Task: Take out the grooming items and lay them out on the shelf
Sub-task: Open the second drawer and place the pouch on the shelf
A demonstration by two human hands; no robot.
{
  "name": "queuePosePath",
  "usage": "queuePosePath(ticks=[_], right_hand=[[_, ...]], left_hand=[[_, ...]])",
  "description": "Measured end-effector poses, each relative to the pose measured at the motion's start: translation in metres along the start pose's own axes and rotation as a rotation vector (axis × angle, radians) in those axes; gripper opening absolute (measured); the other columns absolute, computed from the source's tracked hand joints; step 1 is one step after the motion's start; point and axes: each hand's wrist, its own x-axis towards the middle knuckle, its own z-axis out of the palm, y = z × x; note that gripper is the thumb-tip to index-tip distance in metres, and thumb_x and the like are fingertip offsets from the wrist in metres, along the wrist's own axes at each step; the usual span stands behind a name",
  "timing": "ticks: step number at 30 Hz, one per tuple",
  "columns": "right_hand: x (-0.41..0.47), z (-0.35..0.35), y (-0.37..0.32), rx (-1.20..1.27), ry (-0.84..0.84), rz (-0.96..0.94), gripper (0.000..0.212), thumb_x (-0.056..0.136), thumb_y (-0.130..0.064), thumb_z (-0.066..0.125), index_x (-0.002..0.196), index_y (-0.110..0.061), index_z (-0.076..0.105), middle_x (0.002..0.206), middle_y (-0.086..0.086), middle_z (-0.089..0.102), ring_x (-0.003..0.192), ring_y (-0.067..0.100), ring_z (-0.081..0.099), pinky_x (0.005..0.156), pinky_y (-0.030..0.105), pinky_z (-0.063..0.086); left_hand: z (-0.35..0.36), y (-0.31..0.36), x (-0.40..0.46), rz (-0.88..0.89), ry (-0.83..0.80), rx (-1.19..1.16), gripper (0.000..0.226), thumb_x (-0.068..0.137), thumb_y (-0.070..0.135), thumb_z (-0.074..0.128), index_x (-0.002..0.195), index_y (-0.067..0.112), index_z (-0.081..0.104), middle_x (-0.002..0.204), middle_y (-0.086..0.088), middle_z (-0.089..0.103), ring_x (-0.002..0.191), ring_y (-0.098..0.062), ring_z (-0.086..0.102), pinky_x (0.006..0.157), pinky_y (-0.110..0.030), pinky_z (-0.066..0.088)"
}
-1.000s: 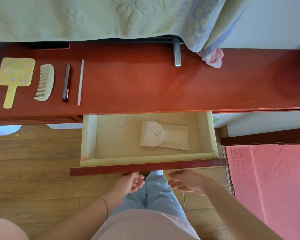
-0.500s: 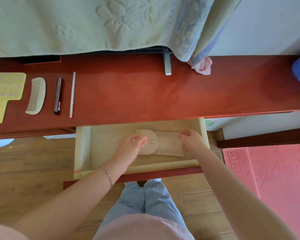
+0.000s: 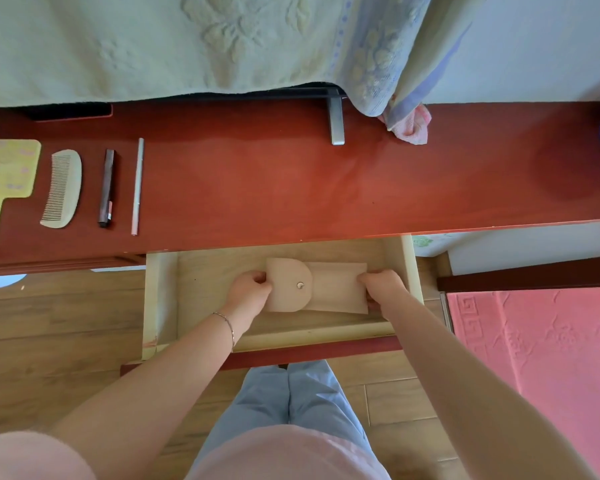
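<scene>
Head cam, looking straight down: my left hand pinches the flap end of the pouch and my right hand grips the other short end, so both are clamped on it. It's flat inside the open drawer, roughly in the middle, with bare wood to its left and a thin strip on the right before the side wall. Can't tell if it's lifted off the bottom yet. Up on the shelf, the mirror, comb, a dark stick and a thin rod lie side by side at the far left, near but apart. To their right it's open wood along the front edge.
</scene>
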Motion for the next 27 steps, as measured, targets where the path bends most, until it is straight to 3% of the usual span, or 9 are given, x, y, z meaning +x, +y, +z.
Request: queuePosePath(ticks=[2, 5, 7, 10, 13, 16, 18, 24, 27], right_hand=[[-0.005, -0.004, -0.003, 0.034, -0.060, -0.032, 0.008, 0.083, -0.010, 0.054, 0.087, -0.007, 0.060, 0.082, 0.013, 0.059, 0.079, 0.029, 0.058, 0.076, 0.046, 0.056], [-0.020, -0.012, -0.011, 0.045, -0.135, -0.104, 0.008, 0.088, -0.006, 0.055, 0.094, -0.007, 0.059, 0.082, 0.009, 0.062, 0.072, 0.022, 0.060, 0.064, 0.036, 0.057], [-0.029, -0.018, -0.017, 0.008, -0.174, -0.147, 0.013, 0.087, -0.010, 0.059, 0.099, -0.005, 0.061, 0.091, 0.011, 0.066, 0.071, 0.017, 0.060, 0.068, 0.032, 0.057], [-0.048, -0.032, -0.030, -0.046, -0.257, -0.182, 0.016, 0.086, -0.013, 0.063, 0.101, -0.007, 0.063, 0.091, 0.005, 0.063, 0.072, 0.014, 0.058, 0.077, 0.034, 0.056], [-0.068, -0.046, -0.052, -0.059, -0.380, -0.254, 0.003, 0.086, -0.014, 0.064, 0.083, -0.013, 0.064, 0.076, -0.002, 0.058, 0.070, 0.014, 0.054, 0.074, 0.035, 0.055], [-0.081, -0.051, -0.081, -0.037, -0.425, -0.341, 0.007, 0.087, -0.013, 0.061, 0.085, -0.016, 0.067, 0.074, -0.002, 0.061, 0.069, 0.013, 0.055, 0.067, 0.031, 0.053], [-0.085, -0.046, -0.104, -0.007, -0.402, -0.389, 0.010, 0.089, -0.014, 0.059, 0.093, -0.013, 0.067, 0.077, 0.001, 0.061, 0.069, 0.014, 0.055, 0.063, 0.027, 0.052], [-0.072, 0.000, -0.172, 0.072, -0.247, -0.470, 0.011, 0.089, -0.013, 0.059, 0.098, -0.008, 0.064, 0.078, 0.005, 0.063, 0.062, 0.012, 0.058, 0.060, 0.026, 0.056], [-0.056, 0.019, -0.199, 0.099, -0.175, -0.481, 0.019, 0.088, -0.012, 0.060, 0.107, -0.008, 0.059, 0.084, 0.005, 0.063, 0.065, 0.014, 0.061, 0.066, 0.031, 0.058]], left_hand=[[-0.010, 0.000, -0.002, 0.029, 0.010, 0.008, 0.020, 0.087, 0.009, 0.052, 0.100, 0.014, 0.066, 0.094, -0.002, 0.064, 0.083, -0.018, 0.058, 0.062, -0.025, 0.045], [-0.032, 0.001, -0.006, 0.034, -0.016, -0.016, 0.013, 0.084, 0.008, 0.058, 0.092, 0.018, 0.064, 0.093, -0.001, 0.066, 0.088, -0.017, 0.062, 0.080, -0.032, 0.053], [-0.048, 0.004, -0.013, 0.024, -0.095, 0.001, 0.014, 0.082, 0.007, 0.062, 0.091, 0.017, 0.063, 0.095, -0.004, 0.067, 0.087, -0.016, 0.064, 0.086, -0.032, 0.053], [-0.069, 0.011, -0.029, 0.042, -0.192, 0.052, 0.019, 0.081, 0.007, 0.067, 0.098, 0.011, 0.063, 0.097, -0.004, 0.067, 0.089, -0.013, 0.065, 0.081, -0.024, 0.053], [-0.090, 0.021, -0.045, 0.062, -0.198, 0.039, 0.017, 0.080, 0.008, 0.068, 0.097, 0.011, 0.065, 0.096, -0.003, 0.070, 0.091, -0.014, 0.067, 0.083, -0.025, 0.053], [-0.113, 0.036, -0.058, 0.125, -0.193, -0.063, 0.014, 0.083, 0.004, 0.066, 0.096, 0.008, 0.066, 0.095, -0.006, 0.071, 0.089, -0.016, 0.068, 0.073, -0.018, 0.053], [-0.127, 0.050, -0.059, 0.174, -0.140, -0.114, 0.016, 0.084, 0.005, 0.064, 0.100, 0.006, 0.066, 0.095, -0.006, 0.071, 0.089, -0.016, 0.067, 0.069, -0.014, 0.053], [-0.156, 0.088, -0.010, 0.225, 0.173, -0.300, 0.023, 0.088, 0.012, 0.059, 0.110, 0.014, 0.066, 0.104, 0.000, 0.067, 0.096, -0.010, 0.062, 0.087, -0.026, 0.050], [-0.164, 0.101, 0.018, 0.231, 0.230, -0.326, 0.017, 0.082, 0.014, 0.055, 0.093, 0.013, 0.068, 0.098, -0.005, 0.065, 0.092, -0.015, 0.061, 0.088, -0.030, 0.050]])
